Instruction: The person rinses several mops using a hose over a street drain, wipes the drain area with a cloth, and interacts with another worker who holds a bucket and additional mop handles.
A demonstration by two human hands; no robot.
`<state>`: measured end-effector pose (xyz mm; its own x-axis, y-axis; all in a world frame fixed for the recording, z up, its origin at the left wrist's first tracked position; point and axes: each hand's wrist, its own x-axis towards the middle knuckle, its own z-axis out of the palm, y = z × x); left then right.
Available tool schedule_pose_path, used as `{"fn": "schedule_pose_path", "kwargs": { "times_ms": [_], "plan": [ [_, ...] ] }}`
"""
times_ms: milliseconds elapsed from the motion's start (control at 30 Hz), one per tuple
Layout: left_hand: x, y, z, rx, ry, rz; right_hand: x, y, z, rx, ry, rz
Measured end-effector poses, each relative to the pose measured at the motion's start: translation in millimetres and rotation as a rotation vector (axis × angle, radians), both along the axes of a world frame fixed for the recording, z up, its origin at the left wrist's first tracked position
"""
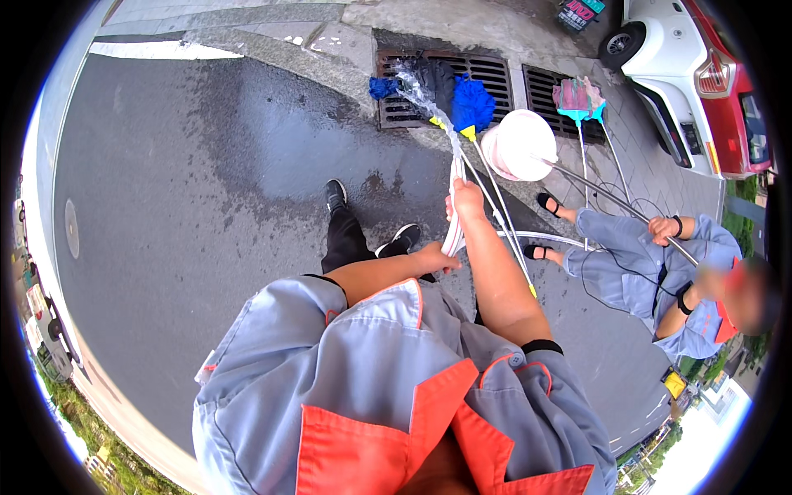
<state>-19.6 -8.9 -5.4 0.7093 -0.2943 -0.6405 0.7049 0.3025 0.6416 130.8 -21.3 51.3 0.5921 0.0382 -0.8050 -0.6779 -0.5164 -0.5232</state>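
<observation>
My right hand (467, 199) grips a whitish hose (456, 231) with red stripes near its outlet. Lower on the same hose, my left hand (437, 257) is closed around it. A stream of water (419, 96) shoots from the outlet onto the mops. A blue mop head (473, 104) with a yellow connector lies on an iron drain grate (396, 117). Beside it is a dark grey mop head (436, 80), and a blue cloth piece (383, 88) shows left of the jet. Pale mop handles (495, 192) run past my right forearm.
A co-worker (643, 266) at the right holds a metal pole (609, 193) reaching a white bucket (489, 154). Two pinkish mops (572, 96) with teal heads lie over a second grate (537, 83). A red-and-white vehicle (671, 80) stands beyond. Wet asphalt (291, 148) spreads ahead of my feet.
</observation>
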Motion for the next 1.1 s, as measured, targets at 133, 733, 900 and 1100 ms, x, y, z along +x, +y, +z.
{"fn": "schedule_pose_path", "kwargs": {
  "times_ms": [133,733,900,1100],
  "plan": [
    [1,-1,-1,0.03,-0.003,-0.038,-2,-3,4,0.018,-0.026,-0.016],
    [-1,-4,-3,0.052,-0.016,-0.082,-3,-22,11,0.045,-0.052,-0.217],
    [1,-6,4,0.046,-0.031,-0.1,-2,-36,5,0.056,-0.042,-0.255],
    [-4,-9,-5,0.037,-0.029,-0.113,-6,-33,9,0.036,-0.049,-0.238]
  ]
}}
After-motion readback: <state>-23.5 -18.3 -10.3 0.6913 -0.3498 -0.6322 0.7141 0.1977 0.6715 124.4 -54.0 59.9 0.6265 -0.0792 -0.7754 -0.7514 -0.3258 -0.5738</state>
